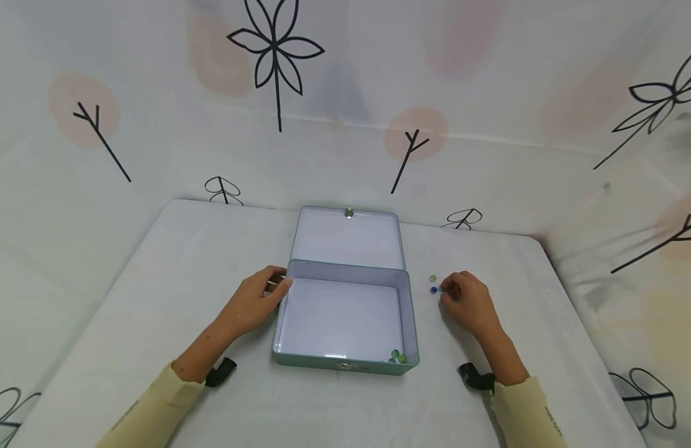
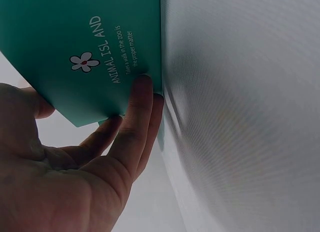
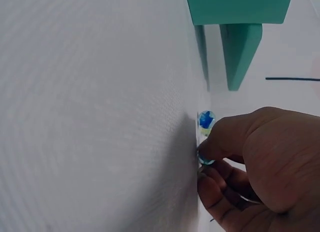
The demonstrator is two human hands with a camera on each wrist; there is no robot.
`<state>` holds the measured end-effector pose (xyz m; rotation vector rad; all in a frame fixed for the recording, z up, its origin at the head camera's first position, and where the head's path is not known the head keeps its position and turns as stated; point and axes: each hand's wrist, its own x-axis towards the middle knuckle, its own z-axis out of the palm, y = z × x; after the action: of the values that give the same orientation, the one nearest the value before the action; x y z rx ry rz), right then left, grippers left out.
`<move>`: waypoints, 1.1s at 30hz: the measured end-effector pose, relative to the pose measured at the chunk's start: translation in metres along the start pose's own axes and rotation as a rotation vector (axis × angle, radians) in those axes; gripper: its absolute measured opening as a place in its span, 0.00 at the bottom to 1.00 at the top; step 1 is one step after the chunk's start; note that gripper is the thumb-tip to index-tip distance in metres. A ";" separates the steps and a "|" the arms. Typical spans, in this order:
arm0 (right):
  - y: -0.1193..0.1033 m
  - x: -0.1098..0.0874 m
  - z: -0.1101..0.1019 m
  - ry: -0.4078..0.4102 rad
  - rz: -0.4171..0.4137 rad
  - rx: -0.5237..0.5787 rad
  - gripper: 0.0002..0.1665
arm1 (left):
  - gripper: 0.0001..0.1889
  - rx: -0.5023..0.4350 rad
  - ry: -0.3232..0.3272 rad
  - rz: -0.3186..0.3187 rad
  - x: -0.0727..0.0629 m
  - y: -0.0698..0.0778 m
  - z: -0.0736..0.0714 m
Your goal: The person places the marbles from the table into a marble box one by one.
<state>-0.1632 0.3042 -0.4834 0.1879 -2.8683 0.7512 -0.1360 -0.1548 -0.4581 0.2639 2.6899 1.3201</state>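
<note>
A green tin box (image 1: 345, 364) stands on the table with its lid (image 1: 348, 236) tipped back open. My left hand (image 1: 259, 298) holds the box's left wall, thumb at the rim and fingers against the outer side, where printed lettering shows in the left wrist view. To the right of the box, my right hand (image 1: 467, 302) pinches a bluish clear glass marble (image 3: 205, 158) at the tabletop, partly hidden by the thumb. Close by lie a blue marble (image 1: 433, 290) and a yellow-green marble (image 1: 432, 279). Several green marbles (image 1: 402, 358) sit in the box's near right corner.
A white cloth covers the table (image 1: 211, 249). Behind it hangs a pale backdrop (image 1: 345, 155) printed with black plant outlines. A metal clasp (image 1: 349, 212) sits on the lid's far edge. Black wrist devices (image 1: 476, 377) show below both hands.
</note>
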 end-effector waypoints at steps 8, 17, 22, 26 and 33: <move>-0.003 0.001 -0.001 -0.004 0.003 -0.010 0.07 | 0.31 -0.007 -0.006 -0.007 0.000 0.000 0.000; -0.012 -0.002 -0.004 0.020 -0.006 0.016 0.09 | 0.31 -0.006 -0.003 -0.001 0.000 -0.001 0.001; -0.020 -0.004 -0.007 0.049 -0.060 0.037 0.09 | 0.31 -0.007 -0.002 -0.002 0.000 -0.001 0.001; -0.032 -0.007 -0.012 0.067 -0.110 0.063 0.10 | 0.31 -0.009 -0.002 -0.003 0.000 -0.002 0.001; -0.050 -0.011 -0.018 0.086 -0.160 0.054 0.09 | 0.31 -0.010 -0.004 -0.003 0.000 -0.002 0.001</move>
<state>-0.1418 0.2711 -0.4466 0.3779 -2.7149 0.7862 -0.1359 -0.1553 -0.4603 0.2611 2.6788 1.3300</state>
